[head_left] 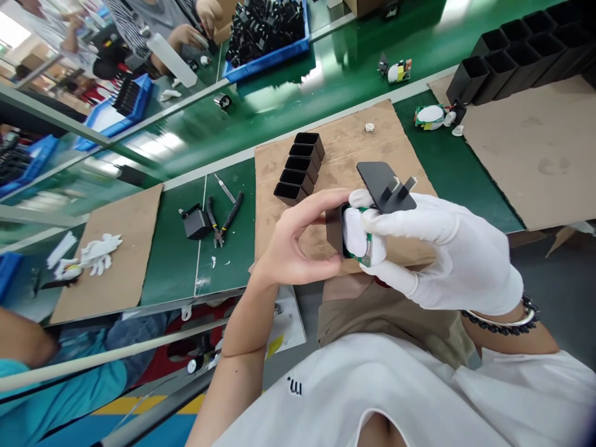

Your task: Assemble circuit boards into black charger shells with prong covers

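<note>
My bare left hand (298,239) is closed around a black plastic shell (334,228), thumb and fingers pinching its sides. My right hand (437,248), in a white glove, grips a green circuit board with a white block (358,239) and a black plug cover with metal prongs (386,186), pressed into the shell's open end. Both hands meet just above the near edge of a cardboard mat (344,155). A row of several open black shells (300,169) stands on that mat beyond my left hand.
Pliers (223,220), tweezers (225,188) and a black adapter (195,222) lie on the green bench at left. More black shells (512,56) stand far right, boards (431,117) beside them. A blue bin of black parts (267,31) sits across; another person's hands (186,34) work there.
</note>
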A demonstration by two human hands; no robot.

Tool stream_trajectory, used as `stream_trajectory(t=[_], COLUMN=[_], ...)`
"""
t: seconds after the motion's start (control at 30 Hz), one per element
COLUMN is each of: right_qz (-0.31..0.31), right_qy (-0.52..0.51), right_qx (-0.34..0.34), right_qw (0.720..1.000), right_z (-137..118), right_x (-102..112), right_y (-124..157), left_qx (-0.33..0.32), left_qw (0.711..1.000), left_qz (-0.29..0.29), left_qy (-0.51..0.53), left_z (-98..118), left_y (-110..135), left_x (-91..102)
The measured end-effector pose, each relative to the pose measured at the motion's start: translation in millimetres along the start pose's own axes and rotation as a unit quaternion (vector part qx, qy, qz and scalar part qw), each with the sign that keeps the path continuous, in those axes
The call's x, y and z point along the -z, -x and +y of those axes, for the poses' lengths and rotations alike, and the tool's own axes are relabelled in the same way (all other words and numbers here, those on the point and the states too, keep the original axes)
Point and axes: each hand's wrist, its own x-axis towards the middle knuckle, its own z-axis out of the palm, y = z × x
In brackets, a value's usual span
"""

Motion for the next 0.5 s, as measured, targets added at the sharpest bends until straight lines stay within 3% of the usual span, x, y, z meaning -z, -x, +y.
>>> stream_trajectory(t=[0.13,0.3,0.5], right_qz=[0.015,-0.01,-0.021], right_qy=[0.08,0.092,0.146], right_qx=[0.044,0.031,0.035], right_qw=[0.996,0.995,0.988], right_z=[-2,-6,-13], right_x=[1,1,-2], right_y=[-2,-4,-7], left_qx=[-0.018,0.028,0.017], left_qw=[1.0,0.999,1.0], left_qz=[-0.001,-0.011,-0.004], left_qy=[-0.001,-0.037,0.001], left_z=[-4,-6,-12], left_y=[2,5,8], left_x=[0.7,3.0,0.3])
